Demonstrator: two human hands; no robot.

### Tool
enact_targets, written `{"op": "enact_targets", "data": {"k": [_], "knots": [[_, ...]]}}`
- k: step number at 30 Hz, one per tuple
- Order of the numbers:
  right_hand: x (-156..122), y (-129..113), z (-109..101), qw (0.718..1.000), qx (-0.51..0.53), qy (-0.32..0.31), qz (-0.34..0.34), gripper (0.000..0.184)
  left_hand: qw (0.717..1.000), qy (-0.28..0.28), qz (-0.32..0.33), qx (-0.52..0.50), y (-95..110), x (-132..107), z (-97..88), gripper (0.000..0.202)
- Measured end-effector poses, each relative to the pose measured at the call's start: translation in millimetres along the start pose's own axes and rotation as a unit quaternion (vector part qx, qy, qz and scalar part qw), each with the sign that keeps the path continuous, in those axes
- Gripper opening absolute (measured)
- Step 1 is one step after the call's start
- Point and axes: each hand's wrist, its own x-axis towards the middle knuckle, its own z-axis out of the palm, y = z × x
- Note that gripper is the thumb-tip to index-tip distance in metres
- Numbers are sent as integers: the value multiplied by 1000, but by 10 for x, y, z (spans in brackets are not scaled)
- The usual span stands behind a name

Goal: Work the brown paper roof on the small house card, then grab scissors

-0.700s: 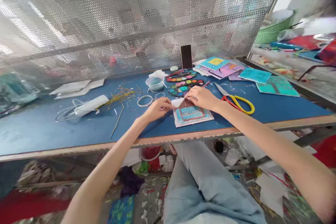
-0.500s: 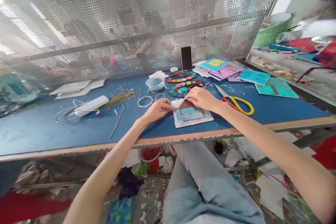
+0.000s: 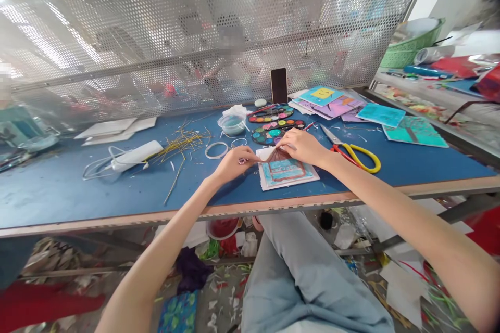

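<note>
two hands (image 3: 234,164) (image 3: 302,147); one phone (image 3: 278,85)

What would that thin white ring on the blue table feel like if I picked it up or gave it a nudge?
The white ring looks thin, so it is probably light and may flex if squeezed. Lying flat on the blue table, it would likely slide when pushed; stood on edge, its round shape would probably roll.

Bare forearms, the left forearm (image 3: 164,223) and right forearm (image 3: 394,200), end in a slim, uncovered left hand (image 3: 234,163) and right hand (image 3: 302,147). Pale blue denim jeans (image 3: 308,276), creased at the thigh, cover the legs below.
</note>
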Motion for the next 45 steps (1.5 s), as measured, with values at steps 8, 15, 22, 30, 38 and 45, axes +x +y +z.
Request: {"op": "enact_targets", "data": {"k": [8,15,22,30,38,45], "knots": [[-2,8,8,1000,5,-6,5,32,1000,10,7,6,-7,0,2,17],[-6,20,27,1000,8,1,0,32,1000,-1,15,20,4,9,-7,19],[2,13,20,1000,16,-3,12,33,1000,-11,9,12,28,41,-4,21],[-7,26,23,1000,18,-4,9,35,999,-18,16,44,21,69,-4,23],[-3,32,26,1000,14,-4,7,37,999,-15,17,42,16,73,-1,22],[-5,38,34,1000,15,0,2,36,998,-14,32,52,-13,96,8,22]]}}
